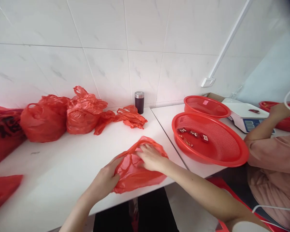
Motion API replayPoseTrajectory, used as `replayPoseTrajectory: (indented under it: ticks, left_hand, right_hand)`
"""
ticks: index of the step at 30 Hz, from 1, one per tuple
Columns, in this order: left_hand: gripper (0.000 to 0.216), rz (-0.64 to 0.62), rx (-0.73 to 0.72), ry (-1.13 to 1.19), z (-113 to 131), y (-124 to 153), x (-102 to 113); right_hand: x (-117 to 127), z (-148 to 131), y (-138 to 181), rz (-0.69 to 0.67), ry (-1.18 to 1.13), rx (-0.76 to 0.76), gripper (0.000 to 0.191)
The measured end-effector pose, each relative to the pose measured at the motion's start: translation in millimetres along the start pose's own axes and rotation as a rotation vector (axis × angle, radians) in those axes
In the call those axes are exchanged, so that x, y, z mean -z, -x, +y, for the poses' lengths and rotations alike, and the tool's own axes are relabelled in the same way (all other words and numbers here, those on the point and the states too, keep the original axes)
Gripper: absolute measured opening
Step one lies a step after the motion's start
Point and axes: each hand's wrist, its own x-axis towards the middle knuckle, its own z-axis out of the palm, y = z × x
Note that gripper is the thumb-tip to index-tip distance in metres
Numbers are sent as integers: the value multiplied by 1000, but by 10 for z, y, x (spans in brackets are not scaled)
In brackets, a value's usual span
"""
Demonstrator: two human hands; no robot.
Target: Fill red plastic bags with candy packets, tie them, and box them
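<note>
**Holding a thin red bag [137, 175] at the front edge of the table [70, 167]**

So the bag is one of those flimsy, see-through red plastic ones. It's all wrinkled and lying mostly flat, with its rim puffed up into a loop on the far side. It sits right at the table's front edge, near the right corner.

The left hand [103, 182] is pinched closed on the bag's left side, bunching the plastic. The right hand [151, 158] lies on top with its fingers at the rim. I honestly can't tell if it's gripping or just resting.

Along the back edge there are stuffed red bags [62, 116], some empty crumpled ones [131, 118] and a dark flask [139, 102]. On the next table over, a big red basket [227, 151] holds a few wrapped candies [193, 135].
</note>
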Motion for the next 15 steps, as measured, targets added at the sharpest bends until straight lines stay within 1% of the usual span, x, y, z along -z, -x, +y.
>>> replayPoseTrajectory:
  ticks: [1,2,3,4,5,7,8,9,10,11,12,13,14,15]
  left_hand:
    - [75,-61,-7,103,12,27,24]
    - [74,-117,-4,204,7,52,50]
    - [72,-161,8,298,-14,72,77]
    - [69,-186,24,374,-48,90,99]
    - [67,-193,43,426,-89,105,116]
    - [65,-171,81,460,-173,136,129]
    - [65,-150,97,455,-205,153,126]
    - [64,-128,110,446,-228,171,120]
    - [64,-105,121,440,-239,190,113]
    - [62,-82,135,435,-239,207,105]
    - [62,-61,149,424,-232,222,98]
    - [61,-48,162,408,-219,230,91]
    - [61,-45,170,388,-204,232,85]
    - [62,-50,175,370,-187,225,77]
  right_hand:
    - [4,-7,2,-125,-10,-31,61]
    - [40,-11,18,-229,-38,-49,72]
    - [112,-11,50,-287,-87,-36,76]
    - [221,-4,98,-296,-163,18,74]
    - [361,18,160,-263,-261,105,69]
    - [701,145,307,-133,-479,272,55]
    - [874,268,382,-50,-566,287,48]
    - [1030,436,450,50,-604,246,43]
    - [1154,643,509,167,-566,143,39]
    - [1239,877,556,270,-475,-5,38]
    - [1280,1120,592,300,-357,-172,38]
    - [1276,1352,618,274,-231,-339,41]
    - [1235,1556,637,181,-111,-448,48]
    - [1165,1717,650,137,-7,-513,54]
